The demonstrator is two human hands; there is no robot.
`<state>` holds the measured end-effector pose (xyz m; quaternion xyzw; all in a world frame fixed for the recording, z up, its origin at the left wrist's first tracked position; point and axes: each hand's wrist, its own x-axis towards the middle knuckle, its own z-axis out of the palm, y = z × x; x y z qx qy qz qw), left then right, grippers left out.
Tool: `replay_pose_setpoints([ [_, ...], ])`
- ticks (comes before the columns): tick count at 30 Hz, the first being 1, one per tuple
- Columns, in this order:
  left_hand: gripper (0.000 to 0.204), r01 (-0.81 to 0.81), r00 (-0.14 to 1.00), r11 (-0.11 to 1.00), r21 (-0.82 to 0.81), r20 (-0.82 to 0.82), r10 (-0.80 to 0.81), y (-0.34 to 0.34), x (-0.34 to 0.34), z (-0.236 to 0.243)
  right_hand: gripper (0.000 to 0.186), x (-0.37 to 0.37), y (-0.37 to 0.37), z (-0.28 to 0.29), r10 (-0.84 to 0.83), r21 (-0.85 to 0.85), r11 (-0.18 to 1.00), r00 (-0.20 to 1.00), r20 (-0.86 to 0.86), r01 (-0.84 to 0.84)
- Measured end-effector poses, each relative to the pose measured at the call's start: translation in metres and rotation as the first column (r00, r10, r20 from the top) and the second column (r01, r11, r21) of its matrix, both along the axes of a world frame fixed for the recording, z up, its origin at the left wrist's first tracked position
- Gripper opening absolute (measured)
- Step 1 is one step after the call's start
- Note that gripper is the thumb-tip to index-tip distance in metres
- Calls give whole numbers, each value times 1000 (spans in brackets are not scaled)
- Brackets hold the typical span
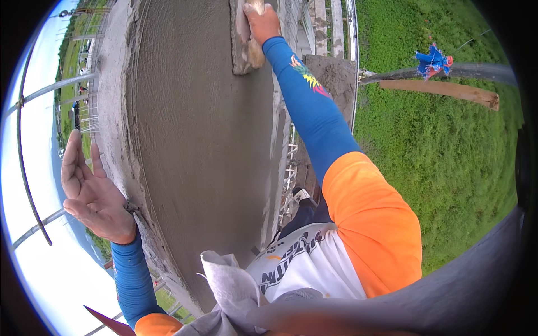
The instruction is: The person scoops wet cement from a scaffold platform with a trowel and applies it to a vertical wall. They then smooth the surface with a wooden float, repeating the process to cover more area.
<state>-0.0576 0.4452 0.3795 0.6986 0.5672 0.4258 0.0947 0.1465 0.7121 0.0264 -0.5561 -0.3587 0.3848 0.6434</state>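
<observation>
My right hand (264, 25) is closed around the handle of a mortar-smeared plastering float (242, 53) at the top of the view. The float lies flat against a wall face coated in wet grey mortar (190, 129), which bears fine curved streaks on its left side. At the left, my left hand (98, 196) is raised beside the wall's rough pale edge (115, 106). Its palm shows, the fingers are stretched out, and nothing is in it. Blue sleeves cover both forearms.
A mortar-covered board (333, 84) lies right of the wall, near scaffold planks (336, 28). Further right, a metal pole (476, 71) with a blue rag (433, 60) and a wooden stick (443, 93) stick out above grass. Thin metal bars (50, 89) cross the left side.
</observation>
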Motion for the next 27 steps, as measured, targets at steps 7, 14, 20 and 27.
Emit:
replay_pose_setpoints([
  [7, 90, 10, 1000, 999, 31, -10, -9, 1, 2, 1, 60, -56, -201, -61, 147, -357, 898, 941, -304, -255],
  [14, 95, 13, 998, 1000, 18, 57, -14, -2, 2, 3, 71, -40, -149, 10, 92, 43, 995, 996, 5, -92],
  [20, 95, -10, 996, 999, 37, 88, 7, -5, 2, 1, 56, -9, -24, -57, -36, -205, 979, 995, -91, 16],
  [27, 98, -16, 997, 1000, 19, 82, 14, -5, -3, -1, 80, -39, -202, 41, 322, -112, 922, 896, -307, -370],
])
